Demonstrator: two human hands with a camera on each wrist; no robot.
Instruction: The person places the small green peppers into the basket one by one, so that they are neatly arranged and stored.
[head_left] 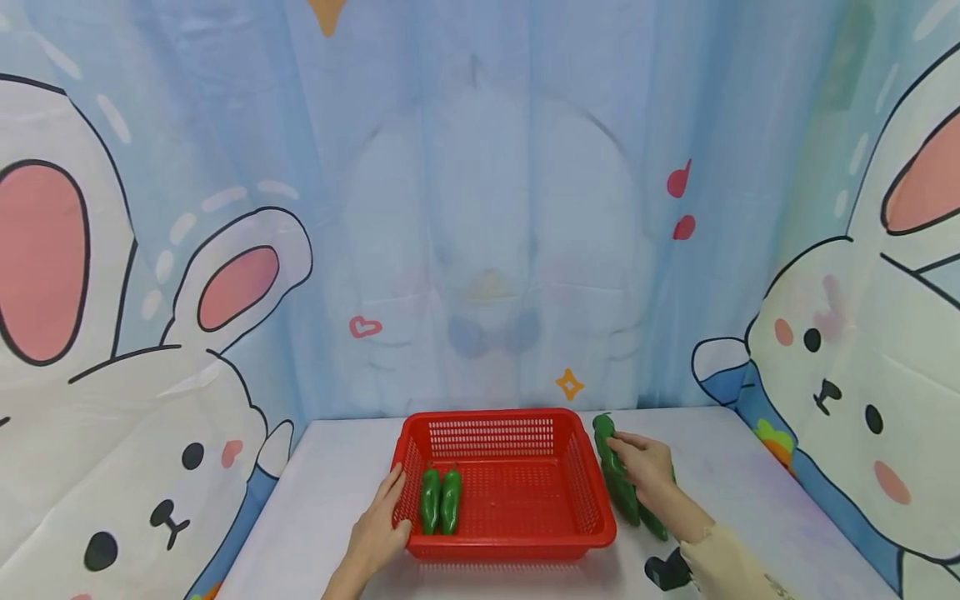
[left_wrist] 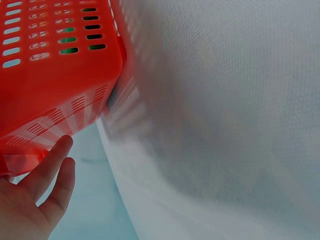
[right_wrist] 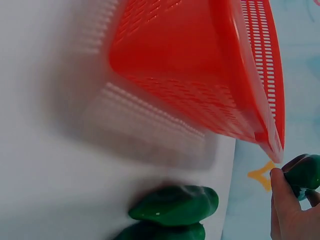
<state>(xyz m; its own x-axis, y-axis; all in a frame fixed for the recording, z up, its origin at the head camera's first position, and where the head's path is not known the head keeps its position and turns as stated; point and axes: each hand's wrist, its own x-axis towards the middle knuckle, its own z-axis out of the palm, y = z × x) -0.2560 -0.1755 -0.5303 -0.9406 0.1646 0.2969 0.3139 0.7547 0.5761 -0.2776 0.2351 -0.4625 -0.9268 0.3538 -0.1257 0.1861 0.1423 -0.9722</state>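
My right hand (head_left: 647, 467) pinches a long green chili pepper (head_left: 617, 475) just outside the basket's right side. In the right wrist view this pepper (right_wrist: 304, 174) shows between thumb and fingers. Below it, two more green peppers (right_wrist: 175, 206) lie side by side on the table, partly covered by the hand in the head view. The red plastic basket (head_left: 517, 540) has slotted walls. Inside it, at the left, two green peppers (head_left: 431, 500) lie parallel. My left hand (head_left: 378, 529) rests against the basket's left side, fingers extended and thumb near the front corner.
A white cloth-covered table (head_left: 337, 467) bears the basket. Behind it hangs a pale blue curtain (head_left: 480, 208) printed with cartoon rabbits. A small black object (head_left: 667, 571) shows beside the right wrist.
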